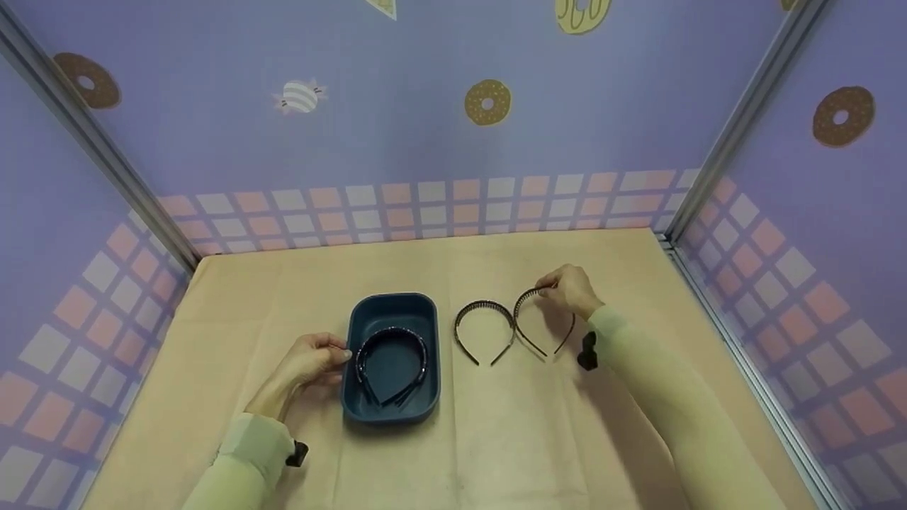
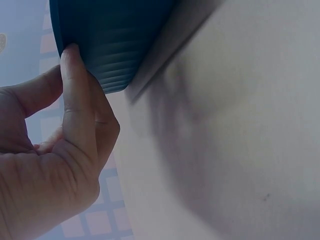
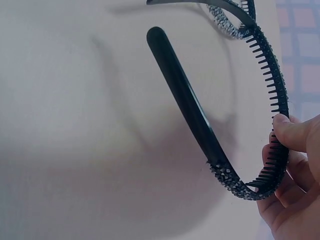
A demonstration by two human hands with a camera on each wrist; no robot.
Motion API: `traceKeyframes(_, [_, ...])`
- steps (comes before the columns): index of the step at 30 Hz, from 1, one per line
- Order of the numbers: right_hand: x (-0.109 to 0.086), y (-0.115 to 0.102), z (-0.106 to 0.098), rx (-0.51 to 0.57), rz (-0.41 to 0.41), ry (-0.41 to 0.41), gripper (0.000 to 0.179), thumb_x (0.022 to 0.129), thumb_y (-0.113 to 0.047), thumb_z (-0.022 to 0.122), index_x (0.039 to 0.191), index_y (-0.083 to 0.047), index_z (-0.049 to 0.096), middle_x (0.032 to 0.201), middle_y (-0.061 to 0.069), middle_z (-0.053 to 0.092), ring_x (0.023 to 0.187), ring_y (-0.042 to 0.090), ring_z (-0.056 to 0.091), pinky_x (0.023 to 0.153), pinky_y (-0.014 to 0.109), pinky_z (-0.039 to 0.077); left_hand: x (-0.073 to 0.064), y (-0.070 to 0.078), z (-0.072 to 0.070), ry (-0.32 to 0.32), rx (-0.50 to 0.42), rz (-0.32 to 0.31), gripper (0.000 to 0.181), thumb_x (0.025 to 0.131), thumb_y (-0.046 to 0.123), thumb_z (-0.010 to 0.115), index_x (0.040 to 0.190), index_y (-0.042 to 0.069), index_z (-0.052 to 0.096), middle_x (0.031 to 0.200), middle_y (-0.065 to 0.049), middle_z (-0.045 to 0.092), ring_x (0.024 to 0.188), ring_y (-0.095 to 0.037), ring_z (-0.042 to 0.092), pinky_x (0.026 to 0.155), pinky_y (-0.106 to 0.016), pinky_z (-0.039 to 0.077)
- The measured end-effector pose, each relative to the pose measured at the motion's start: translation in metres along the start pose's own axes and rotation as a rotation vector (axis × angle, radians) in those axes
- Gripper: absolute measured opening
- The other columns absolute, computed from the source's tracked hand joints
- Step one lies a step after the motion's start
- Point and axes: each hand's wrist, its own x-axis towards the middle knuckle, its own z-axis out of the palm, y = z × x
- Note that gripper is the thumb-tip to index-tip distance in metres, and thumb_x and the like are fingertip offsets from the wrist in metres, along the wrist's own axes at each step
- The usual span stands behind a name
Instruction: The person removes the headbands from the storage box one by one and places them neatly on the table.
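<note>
In the head view my left hand [image 1: 306, 365] pinches the left wall of a dark blue plastic tray [image 1: 393, 305], fingertips at its rim [image 2: 61, 47]. Inside the tray lie black headbands [image 1: 390, 331], stacked closely together with their tips toward me. My right hand [image 1: 572, 289] holds a black toothed headband [image 1: 519, 309] by the top of its arch, between thumb and fingers. Close up in the right wrist view, that headband [image 3: 270, 75] shows comb teeth inside and a sparkly stone covering outside. Left of it, another toothed headband [image 1: 485, 304] lies on the table, their arches meeting in this view.
A beige cloth [image 1: 517, 439] covers the table. Patterned walls [image 1: 397, 149] with metal corner posts [image 1: 751, 106] close in the back and both sides. A dark wrist strap piece [image 1: 587, 352] sits at my right cuff.
</note>
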Motion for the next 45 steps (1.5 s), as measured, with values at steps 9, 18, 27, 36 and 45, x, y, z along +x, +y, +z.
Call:
traceKeyframes(9, [-0.001, 0.007, 0.002, -0.001, 0.011, 0.004, 0.020, 0.104, -0.001, 0.075, 0.122, 0.001, 0.084, 0.128, 0.022, 0.082, 0.126, 0.041, 0.077, 0.109, 0.055, 0.063, -0.001, 0.000, -0.001, -0.001, -0.010, 0.001, 0.023, 0.101, 0.005, 0.072, 0.122, -0.005, 0.068, 0.094, 0.002, 0.072, 0.082, -0.011, 0.068, 0.073, -0.031, 0.067])
traceKeyframes(18, [-0.001, 0.016, 0.003, 0.021, 0.083, 0.019, 0.021, 0.104, -0.001, 0.075, 0.123, -0.001, 0.084, 0.131, 0.021, 0.082, 0.129, 0.040, 0.075, 0.110, 0.054, 0.063, -0.003, 0.002, -0.001, 0.002, 0.011, 0.008, 0.024, 0.099, 0.006, 0.072, 0.121, -0.005, 0.068, 0.096, 0.002, 0.070, 0.087, -0.012, 0.067, 0.071, -0.030, 0.066])
traceKeyframes(27, [0.002, 0.030, 0.008, 0.010, 0.082, 0.046, 0.022, 0.103, -0.004, 0.079, 0.124, -0.002, 0.085, 0.130, 0.020, 0.082, 0.131, 0.042, 0.075, 0.111, 0.055, 0.062, -0.002, 0.003, -0.002, -0.001, 0.009, -0.006, 0.026, 0.099, 0.006, 0.072, 0.122, -0.004, 0.068, 0.097, 0.001, 0.068, 0.089, -0.010, 0.066, 0.071, -0.029, 0.066])
traceKeyframes(36, [0.003, 0.039, 0.012, -0.009, 0.013, 0.064, 0.021, 0.101, -0.004, 0.080, 0.122, -0.002, 0.085, 0.130, 0.022, 0.082, 0.131, 0.045, 0.074, 0.113, 0.058, 0.060, -0.001, 0.003, -0.002, -0.008, 0.028, -0.021, 0.030, 0.101, 0.009, 0.073, 0.127, -0.004, 0.068, 0.104, -0.002, 0.074, 0.087, -0.012, 0.074, 0.076, -0.031, 0.068])
traceKeyframes(45, [0.004, 0.040, 0.013, -0.027, 0.004, 0.065, 0.022, 0.102, -0.003, 0.078, 0.123, -0.002, 0.085, 0.131, 0.022, 0.081, 0.131, 0.045, 0.074, 0.113, 0.058, 0.060, 0.001, 0.002, -0.003, -0.007, 0.020, -0.014, 0.032, 0.101, 0.009, 0.073, 0.129, -0.006, 0.066, 0.101, 0.000, 0.072, 0.083, -0.011, 0.071, 0.070, -0.028, 0.067])
